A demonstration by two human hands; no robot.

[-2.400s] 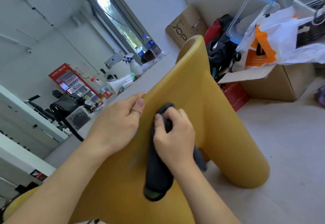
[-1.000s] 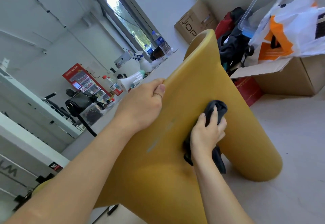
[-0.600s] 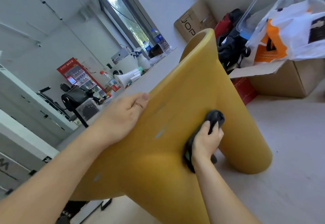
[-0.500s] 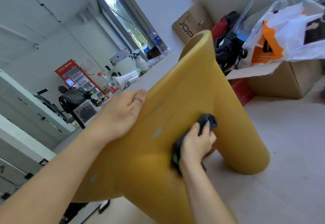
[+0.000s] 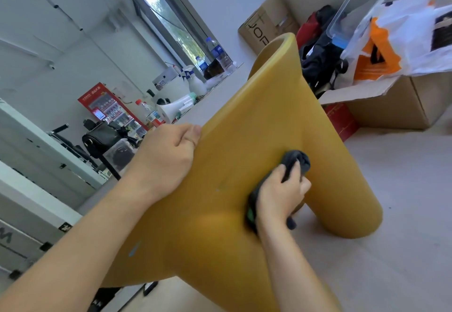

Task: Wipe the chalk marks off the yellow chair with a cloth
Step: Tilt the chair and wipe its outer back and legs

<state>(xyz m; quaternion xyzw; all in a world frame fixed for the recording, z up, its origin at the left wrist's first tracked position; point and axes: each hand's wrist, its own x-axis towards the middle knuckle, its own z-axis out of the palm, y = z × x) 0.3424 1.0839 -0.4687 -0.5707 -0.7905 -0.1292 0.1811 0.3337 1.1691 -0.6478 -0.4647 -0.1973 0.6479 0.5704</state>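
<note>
Chalk lies nearest you: a pale blue smear (image 5: 133, 248) low on the broad face of the yellow chair (image 5: 244, 140), and a fainter mark (image 5: 221, 185) higher up, between your two hands. Your own right forearm crosses the chair's lower edge and hides part of it. Past the chair's thick rounded leg, a red box (image 5: 340, 120) sits against an open cardboard box (image 5: 396, 106). That box is heaped with a white and orange plastic bag (image 5: 403, 35). A black bag (image 5: 320, 62) and a clear lidded container (image 5: 354, 10) are piled behind it. To the left, a grey ledge (image 5: 215, 106) carries a megaphone (image 5: 176, 108), a spray bottle (image 5: 195, 84) and water bottles (image 5: 221, 56). A red vending machine (image 5: 107, 106) stands further back.

The chair's leg rests on a pale floor (image 5: 403, 238). The walls are white, and a slanted window (image 5: 171, 23) lets in daylight.

Your left hand (image 5: 166, 162) grips the chair's upper edge, fingers curled over it and thumb on the near face. Your right hand (image 5: 278, 196) is closed around a bunched dark cloth (image 5: 297, 161), pressing it to the chair where the face meets the leg.
</note>
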